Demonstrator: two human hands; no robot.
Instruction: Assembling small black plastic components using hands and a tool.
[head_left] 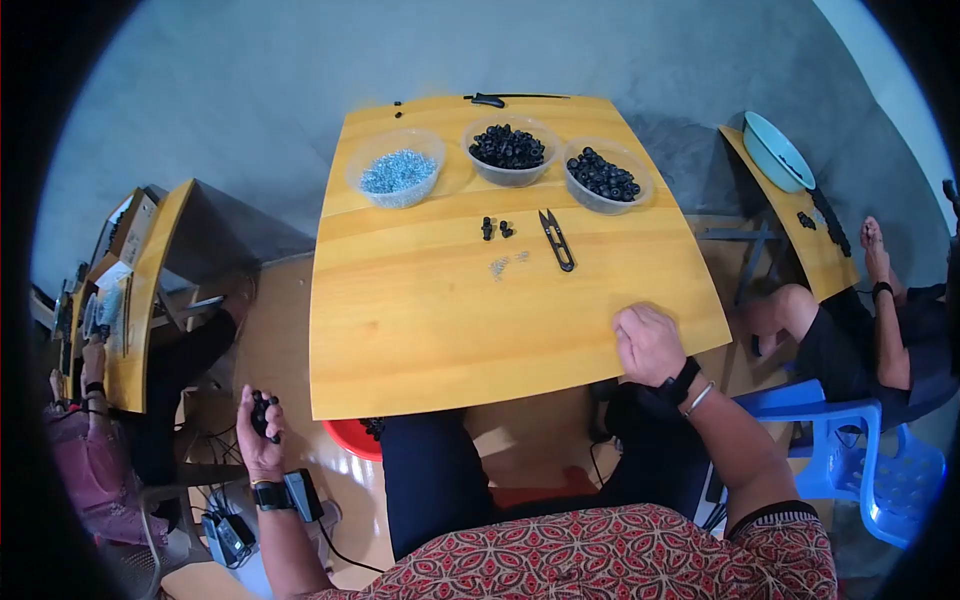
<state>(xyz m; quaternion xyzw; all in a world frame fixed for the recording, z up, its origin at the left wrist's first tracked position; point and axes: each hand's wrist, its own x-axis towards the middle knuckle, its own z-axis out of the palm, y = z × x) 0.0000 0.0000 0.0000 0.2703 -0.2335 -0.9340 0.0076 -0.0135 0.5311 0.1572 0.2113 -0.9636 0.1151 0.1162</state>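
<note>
My left hand (260, 440) is off the table's left front corner, palm up, its fingers curled round several small black parts (264, 414). My right hand (648, 343) rests as a fist on the right front edge of the yellow wooden table (420, 310); whatever may be inside it is hidden. Mid-table lie a few small black parts (488, 229), a scatter of tiny clear pieces (499, 267) and black thread snips (557, 242). Behind them stand three clear plastic bowls: one with shiny silvery-blue small pieces (399, 173), a middle one with black parts (507, 147), another with rounder black parts (601, 176).
A black-handled thin tool (488, 100) lies at the table's far edge. Below the left front corner is a red basin (352, 438). People work at tables on both sides; a blue plastic chair (850, 440) and a light-blue basin (775, 153) are at right.
</note>
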